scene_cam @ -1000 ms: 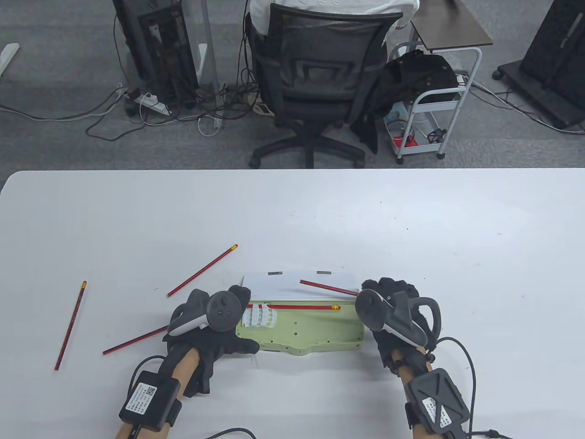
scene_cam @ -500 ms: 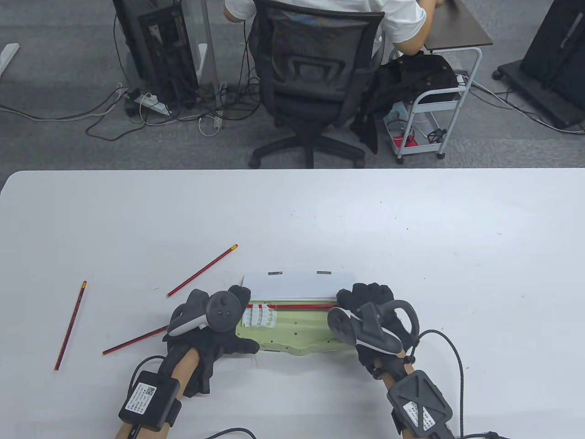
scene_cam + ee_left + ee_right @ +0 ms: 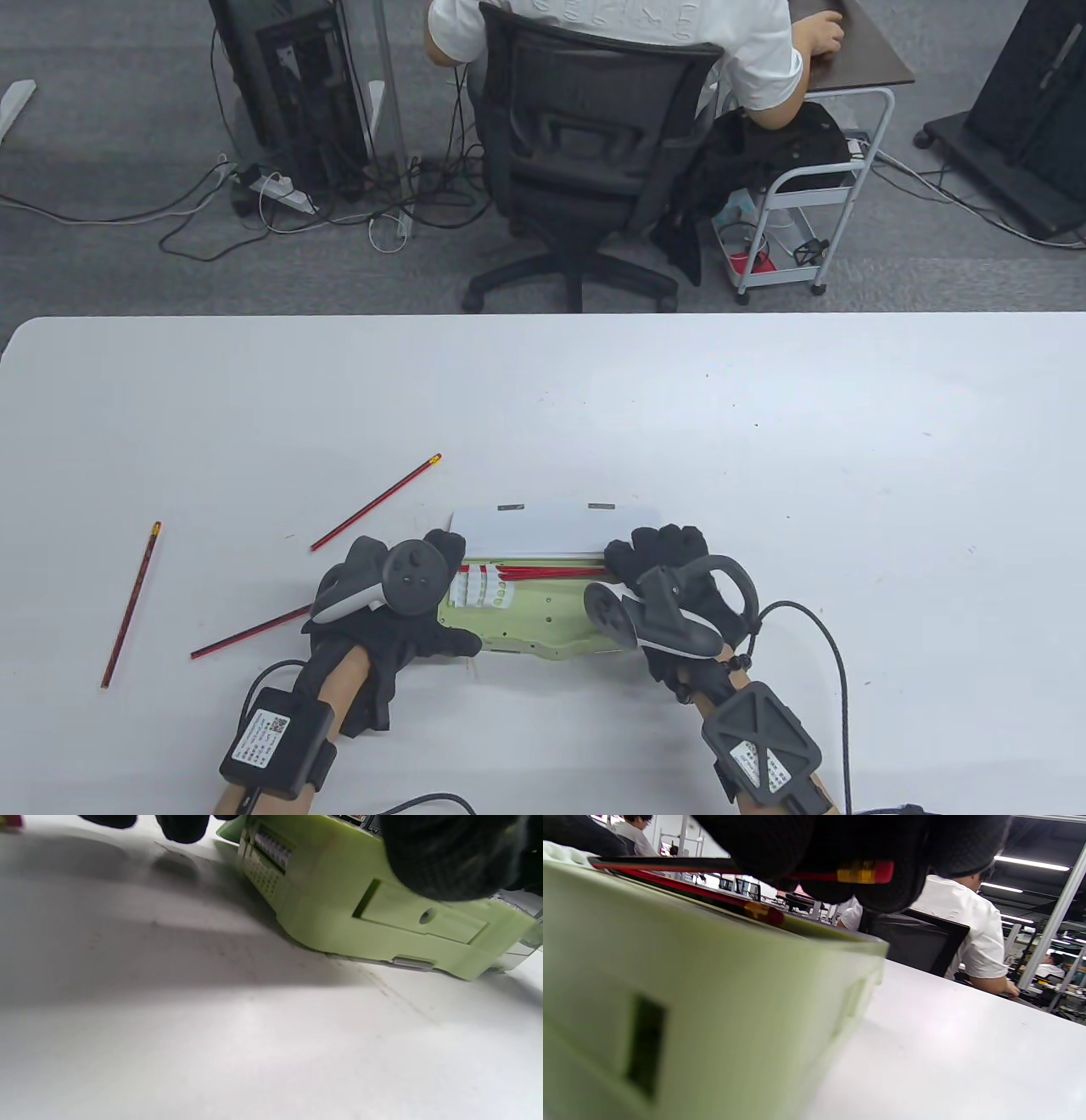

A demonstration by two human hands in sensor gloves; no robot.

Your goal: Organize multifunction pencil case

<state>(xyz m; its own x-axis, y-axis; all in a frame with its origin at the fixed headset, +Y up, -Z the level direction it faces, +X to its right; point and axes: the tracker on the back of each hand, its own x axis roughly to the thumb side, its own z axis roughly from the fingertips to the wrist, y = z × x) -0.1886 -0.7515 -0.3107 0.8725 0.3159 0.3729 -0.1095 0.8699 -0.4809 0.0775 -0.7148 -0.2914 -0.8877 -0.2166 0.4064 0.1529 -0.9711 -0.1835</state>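
A light green pencil case (image 3: 551,613) lies open near the table's front edge, its white lid (image 3: 556,528) folded back. It also shows in the left wrist view (image 3: 373,916) and the right wrist view (image 3: 670,993). One red pencil (image 3: 543,567) lies in its far slot. My right hand (image 3: 657,564) pinches a second red pencil (image 3: 857,872) by its eraser end and holds it over the case beside the first. My left hand (image 3: 407,607) rests on the case's left end, thumb (image 3: 445,853) on its top edge. White pencil clips (image 3: 482,587) sit at the case's left.
Three loose red pencils lie on the white table to the left: one far left (image 3: 131,603), one (image 3: 376,503) behind my left hand, one (image 3: 250,632) partly under it. An office chair (image 3: 585,161) with a seated person stands beyond the far edge.
My right hand has moved left over the case and brought the second pencil from the lid down to beside the first pencil. My left hand has not moved.
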